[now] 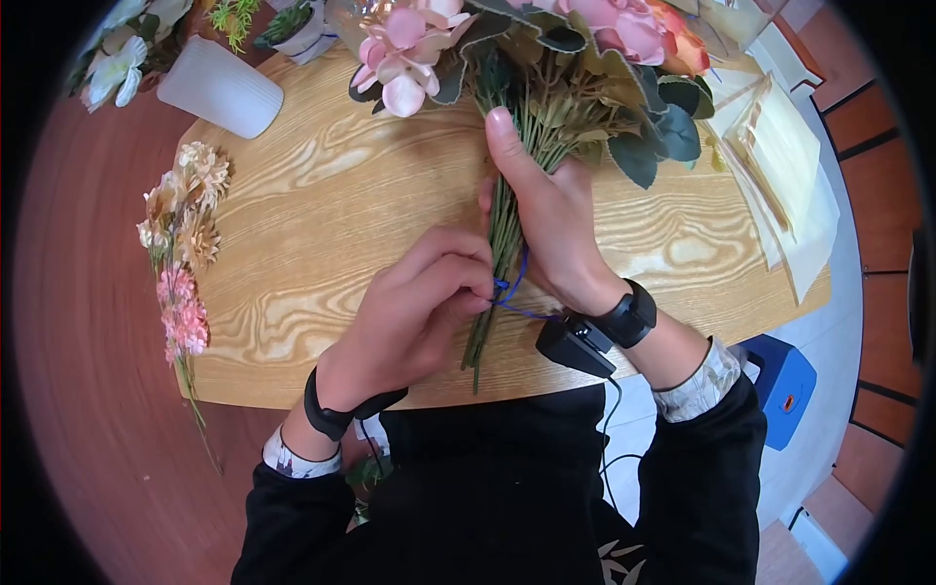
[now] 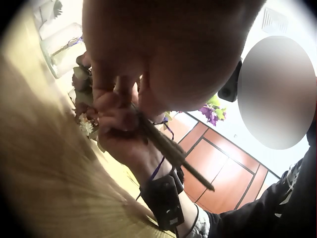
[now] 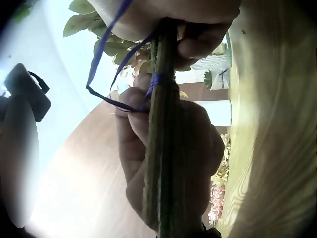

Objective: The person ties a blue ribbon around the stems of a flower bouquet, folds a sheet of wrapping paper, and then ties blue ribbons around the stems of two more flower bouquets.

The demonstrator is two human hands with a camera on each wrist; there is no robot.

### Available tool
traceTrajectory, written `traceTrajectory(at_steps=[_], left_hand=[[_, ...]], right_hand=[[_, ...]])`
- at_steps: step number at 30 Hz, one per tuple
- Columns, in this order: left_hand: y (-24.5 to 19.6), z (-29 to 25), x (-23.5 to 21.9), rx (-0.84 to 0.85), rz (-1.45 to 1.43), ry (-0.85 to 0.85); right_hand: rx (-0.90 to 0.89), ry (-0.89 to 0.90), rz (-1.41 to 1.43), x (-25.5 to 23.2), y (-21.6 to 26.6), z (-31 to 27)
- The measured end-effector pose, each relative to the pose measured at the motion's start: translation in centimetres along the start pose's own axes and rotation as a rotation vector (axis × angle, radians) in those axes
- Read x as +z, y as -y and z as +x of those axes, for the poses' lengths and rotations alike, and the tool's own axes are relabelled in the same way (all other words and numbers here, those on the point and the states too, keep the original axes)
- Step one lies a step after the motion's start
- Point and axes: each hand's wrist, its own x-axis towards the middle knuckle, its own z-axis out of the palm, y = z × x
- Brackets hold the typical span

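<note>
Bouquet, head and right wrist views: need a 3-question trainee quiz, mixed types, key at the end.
1. What is looped around the stems?
A) white tape
B) blue string
C) red ribbon

2. True or false: the right hand is nearer the bouquet's pink blooms than the left hand is.

3. Fill in, from the wearer's side: the loose pink spray lies at the ____ side of the table.

Key: 1 B; 2 true; 3 left.
</note>
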Motion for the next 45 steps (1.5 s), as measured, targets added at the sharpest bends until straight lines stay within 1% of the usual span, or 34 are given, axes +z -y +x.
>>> traceTrajectory(at_steps=[2, 6, 8, 10, 13, 15, 17, 19, 20, 22, 23, 25, 26, 28, 29, 30, 31, 32, 33, 35, 36, 37, 38, 39, 40, 41, 42, 43, 45], left_hand=[[0.1, -0.2, 0.0, 0.011, -0.005, -0.027], [0.6, -0.2, 0.2, 0.002, -0.003, -0.063], [0.5, -0.2, 0.3, 0.006, 0.02, -0.064], [-0.1, -0.4, 0.4, -0.128, -0.014, -0.064], [-0.5, -0.5, -0.1, -0.178, -0.008, -0.051], [-0.3, -0.6, -0.4, -0.159, 0.012, -0.045], [-0.4, -0.6, -0.4, -0.139, 0.031, -0.04], [-0.9, -0.7, -0.4, -0.223, 0.013, -0.039], [-1.0, -0.8, -0.4, -0.222, 0.013, -0.04], [-1.2, -1.1, -0.7, -0.222, -0.133, 0.028], [-1.5, -1.3, -0.9, -0.222, -0.132, 0.027], [-2.5, -1.6, -1.4, -0.31, -0.332, 0.09], [-3.2, -1.4, -1.7, -0.312, -0.332, 0.092], [-4.3, -1.1, -2.3, -0.583, -0.32, 0.182], [-4.2, -1.4, -2.4, -0.583, -0.32, 0.183], [-4.0, -1.8, -2.8, -0.37, -0.329, 0.169], [-3.8, -2.1, -3.2, -0.157, -0.337, 0.153], [-3.4, -2.5, -3.5, -0.025, -0.41, 0.074], [-3.1, -3.0, -4.1, -0.024, -0.411, 0.076], [-2.9, -3.8, -4.9, -0.009, -0.479, -0.146], [-2.8, -3.6, -4.8, -0.006, -0.479, -0.149], [-2.9, -2.9, -4.4, -0.186, -0.21, -0.277], [-2.9, -2.3, -4.1, -0.364, 0.064, -0.401], [-2.7, -2.0, -4.0, -0.364, 0.067, -0.407], [-2.4, -1.7, -3.7, -0.316, 0.145, -0.397], [-2.2, -1.5, -3.4, -0.269, 0.22, -0.383], [-2.3, -1.6, -3.0, -0.262, 0.149, -0.407], [-2.3, -1.4, -2.8, -0.263, 0.148, -0.408], [-2.3, -1.3, -2.5, -0.128, 0.214, -0.24]], right_hand=[[-0.002, 0.055, -0.003, -0.2, 0.0, 0.0], [-0.049, 0.056, -0.066, -0.4, -0.8, 0.4], [0.027, 0.039, -0.049, -0.3, -0.7, 0.3], [0.02, 0.05, -0.05, -0.4, -0.7, 0.3], [0.011, 0.062, -0.018, -0.2, -0.5, 0.2], [0.007, 0.063, 0.014, -0.1, -0.6, 0.2], [-0.043, 0.054, -0.049, -0.3, -1.0, 0.4], [-0.071, 0.052, -0.039, -0.3, -0.9, 0.5], [-0.099, 0.049, -0.027, -0.2, -0.8, 0.5], [-0.075, 0.057, -0.062, -0.6, -0.8, 0.6], [-0.051, 0.063, -0.096, -0.7, -0.8, 0.6], [-0.059, 0.077, -0.09, -0.5, -0.6, 0.4], [-0.066, 0.093, -0.083, -0.5, -0.6, 0.3], [-0.085, 0.085, -0.085, -0.4, -0.9, 0.5], [-0.105, 0.077, -0.089, -0.5, -1.0, 0.7], [-0.106, 0.072, -0.089, -0.7, -1.2, 1.0], [-0.158, 0.025, -0.078, -0.9, -1.4, 1.5], [-0.211, -0.019, -0.066, -0.9, -1.5, 1.8], [-0.212, -0.02, -0.066, -1.0, -1.4, 1.7], [-0.091, -0.007, 0.019, -1.3, -0.7, 1.5], [-0.077, 0.0, 0.028, -1.2, -0.4, 1.3], [-0.08, 0.007, 0.026, -1.0, -0.4, 1.4], [-0.122, 0.001, 0.033, -0.8, -0.4, 1.4], [-0.163, -0.005, 0.041, -0.7, -0.4, 1.4], [-0.165, -0.002, 0.042, -0.7, -0.4, 1.4], [-0.119, 0.025, 0.037, -0.9, -0.3, 1.3], [-0.072, 0.052, 0.031, -1.0, -0.3, 1.2], [-0.071, 0.053, 0.03, -1.0, -0.2, 1.1], [-0.038, 0.068, 0.065, -0.8, -0.1, 1.0]])
